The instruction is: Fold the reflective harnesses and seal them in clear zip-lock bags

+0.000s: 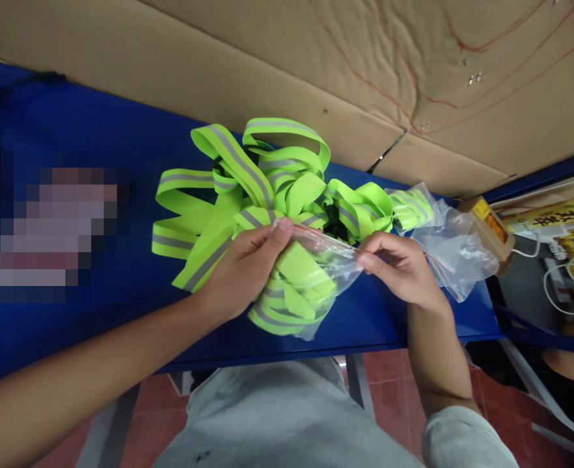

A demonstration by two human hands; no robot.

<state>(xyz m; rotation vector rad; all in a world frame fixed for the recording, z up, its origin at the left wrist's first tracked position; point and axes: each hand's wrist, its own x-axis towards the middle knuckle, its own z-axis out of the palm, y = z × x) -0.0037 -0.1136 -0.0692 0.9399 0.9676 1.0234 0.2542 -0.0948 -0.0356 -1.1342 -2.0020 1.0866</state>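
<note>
A clear zip bag (338, 263) with a folded yellow-green reflective strap (303, 273) inside hangs between my two hands, over the front part of the table. My left hand (252, 260) pinches the bag's top edge at its left end, and my right hand (396, 263) pinches the same edge at its right end. Just behind the bag lies a loose heap of yellow-green straps (247, 175) with grey stripes. Black buckles (334, 221) show at the heap's right side.
Right of the heap sit a filled bag (413, 207), empty clear bags (457, 250) and a small cardboard box (486, 227). Cardboard (287, 71) lines the back of the blue table (365, 318). Someone's arm shows at the far right.
</note>
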